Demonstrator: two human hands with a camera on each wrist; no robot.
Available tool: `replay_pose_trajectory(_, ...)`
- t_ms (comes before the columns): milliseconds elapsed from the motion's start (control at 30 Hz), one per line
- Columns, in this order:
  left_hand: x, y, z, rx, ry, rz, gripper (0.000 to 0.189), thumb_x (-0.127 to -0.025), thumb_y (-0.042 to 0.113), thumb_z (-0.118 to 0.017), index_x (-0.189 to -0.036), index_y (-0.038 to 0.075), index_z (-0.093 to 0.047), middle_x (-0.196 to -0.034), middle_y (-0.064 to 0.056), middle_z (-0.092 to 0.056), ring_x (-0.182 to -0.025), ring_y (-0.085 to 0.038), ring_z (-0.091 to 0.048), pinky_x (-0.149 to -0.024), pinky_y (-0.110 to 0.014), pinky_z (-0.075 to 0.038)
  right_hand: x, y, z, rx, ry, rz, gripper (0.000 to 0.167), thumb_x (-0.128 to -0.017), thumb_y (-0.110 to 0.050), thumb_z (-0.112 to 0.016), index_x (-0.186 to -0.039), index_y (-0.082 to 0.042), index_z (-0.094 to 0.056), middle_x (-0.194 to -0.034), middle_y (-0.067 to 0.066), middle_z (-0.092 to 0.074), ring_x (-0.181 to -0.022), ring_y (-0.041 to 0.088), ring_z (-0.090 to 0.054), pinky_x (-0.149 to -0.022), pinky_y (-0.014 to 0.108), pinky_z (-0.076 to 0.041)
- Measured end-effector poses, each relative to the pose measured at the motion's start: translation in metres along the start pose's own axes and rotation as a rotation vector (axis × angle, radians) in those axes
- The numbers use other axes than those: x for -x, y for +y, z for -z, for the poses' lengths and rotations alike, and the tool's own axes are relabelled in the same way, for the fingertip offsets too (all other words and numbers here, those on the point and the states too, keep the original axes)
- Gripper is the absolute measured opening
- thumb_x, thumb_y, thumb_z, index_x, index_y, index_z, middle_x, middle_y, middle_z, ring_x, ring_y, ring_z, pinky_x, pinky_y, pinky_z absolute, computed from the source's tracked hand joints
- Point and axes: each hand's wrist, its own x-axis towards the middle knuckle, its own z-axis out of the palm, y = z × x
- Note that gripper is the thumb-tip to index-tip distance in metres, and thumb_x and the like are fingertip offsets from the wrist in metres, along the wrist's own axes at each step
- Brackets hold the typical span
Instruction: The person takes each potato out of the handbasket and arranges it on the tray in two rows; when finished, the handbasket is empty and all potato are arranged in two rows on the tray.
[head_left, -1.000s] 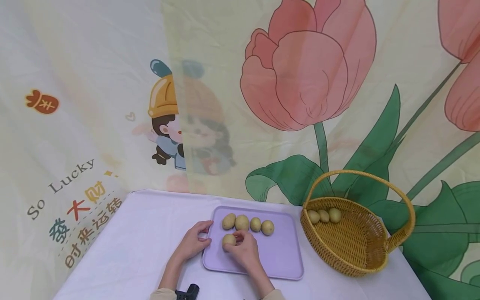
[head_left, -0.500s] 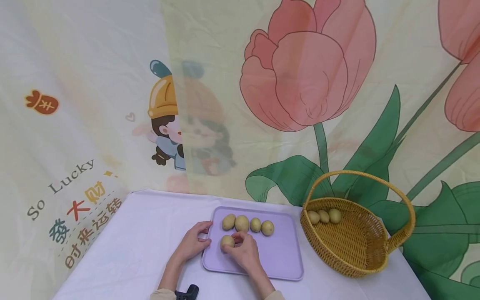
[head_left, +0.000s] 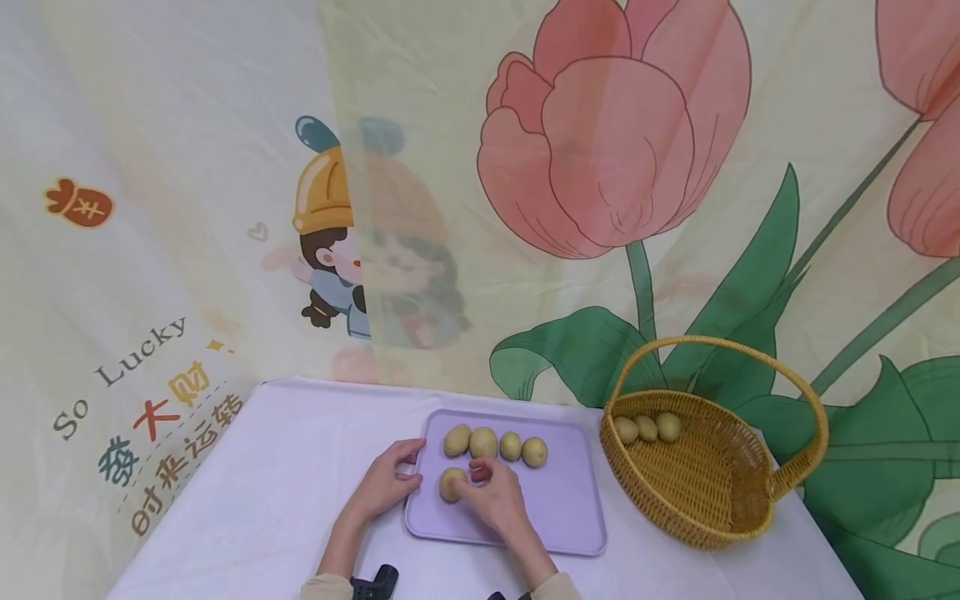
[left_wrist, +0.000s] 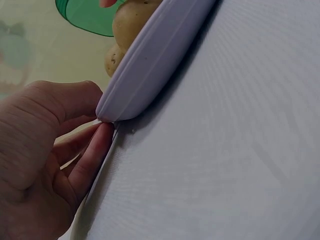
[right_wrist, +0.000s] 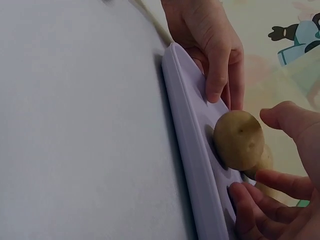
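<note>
On the left edge of the lilac tray (head_left: 555, 517), my left hand (head_left: 386, 483) pinches the rim. The left wrist view shows the thumb at the rim of the tray (left_wrist: 142, 75) and a fingertip under it. A single round potato (head_left: 452, 485) sits in the tray's front left part. My right hand (head_left: 498, 497) is just to its right, thumb and fingers spread. In the right wrist view a gap shows between the thumb and the potato (right_wrist: 238, 140), and the fingers reach beside it. Behind it several potatoes (head_left: 483, 443) form a row across the tray's back.
To the right of the tray stands a woven basket (head_left: 667, 517) with a tall arched handle (head_left: 738, 352). Three potatoes (head_left: 647, 428) lie at its back left. A white cloth (head_left: 300, 433) covers the table, and a printed curtain (head_left: 420, 108) hangs behind.
The single potato has shifted slightly left on the tray. My right hand has let go of it and drawn a little right. The left hand keeps its place at the tray's edge.
</note>
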Motion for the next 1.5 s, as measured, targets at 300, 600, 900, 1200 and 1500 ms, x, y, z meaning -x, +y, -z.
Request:
replay_pose_trajectory(300,-0.005,0.000,0.000,-0.006,-0.006,-0.017,0.054,-0.077,-0.008,-0.069,-0.129,-0.009,-0.058,-0.124,-0.021,-0.059,-0.104,-0.036,-0.058,-0.082,-0.029,-0.059,-0.004,0.000,0.016,0.067,0.078,-0.048,0.034,-0.079,-0.036,-0.077,-0.096,-0.006,-0.071,-0.080,0.001,-0.067,-0.074,0.016,-0.061,-0.065,0.035,-0.049)
replay_pose_trajectory(600,-0.004,-0.004,0.000,0.001,-0.004,-0.007,0.055,-0.076,-0.008,-0.069,-0.130,-0.009,-0.057,-0.124,-0.022,-0.058,-0.104,-0.036,-0.058,-0.082,-0.028,-0.058,-0.012,-0.004,0.042,0.046,0.096,-0.041,0.026,-0.081,-0.029,-0.075,-0.094,-0.006,-0.071,-0.081,0.001,-0.067,-0.078,0.017,-0.064,-0.068,0.035,-0.051)
replay_pose_trajectory(900,-0.003,-0.004,0.001,-0.005,-0.011,-0.013,0.054,-0.077,-0.008,-0.069,-0.129,-0.010,-0.057,-0.125,-0.023,-0.058,-0.103,-0.035,-0.058,-0.081,-0.028,-0.059,-0.031,0.012,0.090,-0.003,0.144,0.013,0.026,-0.084,-0.018,-0.073,-0.100,0.002,-0.071,-0.083,0.008,-0.070,-0.074,0.019,-0.066,-0.068,0.030,-0.055)
replay_pose_trajectory(1200,-0.002,-0.004,0.001,-0.002,-0.013,-0.002,0.054,-0.077,-0.008,-0.069,-0.129,-0.010,-0.057,-0.125,-0.023,-0.058,-0.103,-0.034,-0.058,-0.081,-0.028,-0.058,-0.045,0.038,0.145,-0.005,0.170,0.050,0.024,-0.088,-0.012,-0.070,-0.106,0.003,-0.070,-0.091,0.014,-0.071,-0.077,0.020,-0.064,-0.068,0.024,-0.053)
replay_pose_trajectory(1500,-0.001,-0.003,-0.001,0.007,-0.012,0.002,0.054,-0.077,-0.008,-0.069,-0.129,-0.010,-0.057,-0.125,-0.023,-0.058,-0.104,-0.035,-0.057,-0.081,-0.027,-0.058,-0.050,0.066,0.205,0.013,0.208,0.025,0.026,-0.095,-0.013,-0.062,-0.112,0.007,-0.066,-0.103,0.021,-0.067,-0.086,0.019,-0.061,-0.068,0.018,-0.050)
